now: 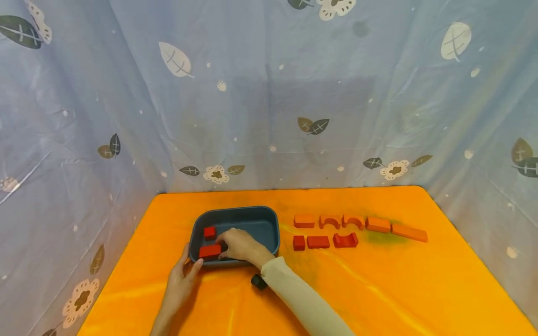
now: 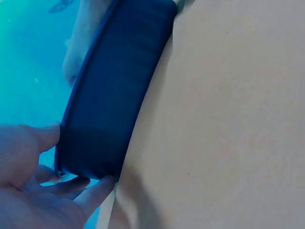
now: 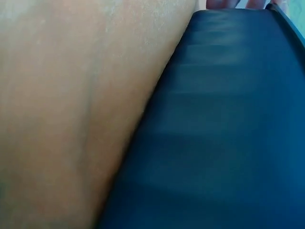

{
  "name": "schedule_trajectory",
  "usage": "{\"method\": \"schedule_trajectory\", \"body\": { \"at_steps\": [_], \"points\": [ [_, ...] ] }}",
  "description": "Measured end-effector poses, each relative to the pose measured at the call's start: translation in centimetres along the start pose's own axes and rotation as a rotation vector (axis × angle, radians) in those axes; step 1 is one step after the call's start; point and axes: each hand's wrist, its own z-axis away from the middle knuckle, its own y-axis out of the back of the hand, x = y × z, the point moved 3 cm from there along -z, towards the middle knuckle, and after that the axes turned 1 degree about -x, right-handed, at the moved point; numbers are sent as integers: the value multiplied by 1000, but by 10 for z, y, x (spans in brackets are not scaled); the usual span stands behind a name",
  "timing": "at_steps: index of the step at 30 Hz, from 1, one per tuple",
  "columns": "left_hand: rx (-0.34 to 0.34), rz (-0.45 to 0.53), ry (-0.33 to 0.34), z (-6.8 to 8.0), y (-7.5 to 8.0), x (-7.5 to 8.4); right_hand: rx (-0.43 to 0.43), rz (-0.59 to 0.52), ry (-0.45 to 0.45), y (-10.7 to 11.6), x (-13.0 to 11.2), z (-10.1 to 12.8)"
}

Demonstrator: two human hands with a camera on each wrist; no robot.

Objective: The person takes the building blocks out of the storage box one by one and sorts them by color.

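A dark blue tray (image 1: 235, 208) sits on the orange table (image 1: 378, 289). Inside it lie a small red cube (image 1: 209, 232) and a flat red block (image 1: 208, 252) near the front left corner. My right hand (image 1: 224, 247) reaches over the tray's front rim, its fingers curled on that flat block. My left hand (image 1: 187, 266) lies on the table, thumb and straight fingers against the tray's front left corner. The left wrist view shows that hand (image 2: 33, 191) touching the tray wall (image 2: 109, 95). Only the tray wall (image 3: 228, 119) fills the right wrist view.
Right of the tray lie two rows of red and orange blocks: a back row from a flat block (image 1: 304, 220) through two arches (image 1: 329, 221) to a long bar (image 1: 409, 232), and a front row with a cube (image 1: 299, 242). A patterned curtain (image 1: 269, 116) surrounds the table.
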Motion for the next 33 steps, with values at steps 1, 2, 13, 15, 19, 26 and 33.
{"method": "schedule_trajectory", "body": {
  "at_steps": [1,2,13,15,19,26,33],
  "points": [
    [3,-1,5,1,0,-1,-3,-11,3,-1,0,0],
    [5,4,11,2,-1,-1,0,-18,7,0,0,1],
    [18,-8,-10,4,2,-2,120,-204,-27,30,15,22],
    [16,-2,-15,4,2,-2,127,-255,-41,38,21,29],
    [17,-7,-33,3,2,-2,139,-450,-45,53,38,49],
    [18,-37,-17,3,3,-3,192,-766,-66,77,88,107],
    [12,-34,-3,3,3,-1,289,-869,-227,96,147,185]
  ]
}}
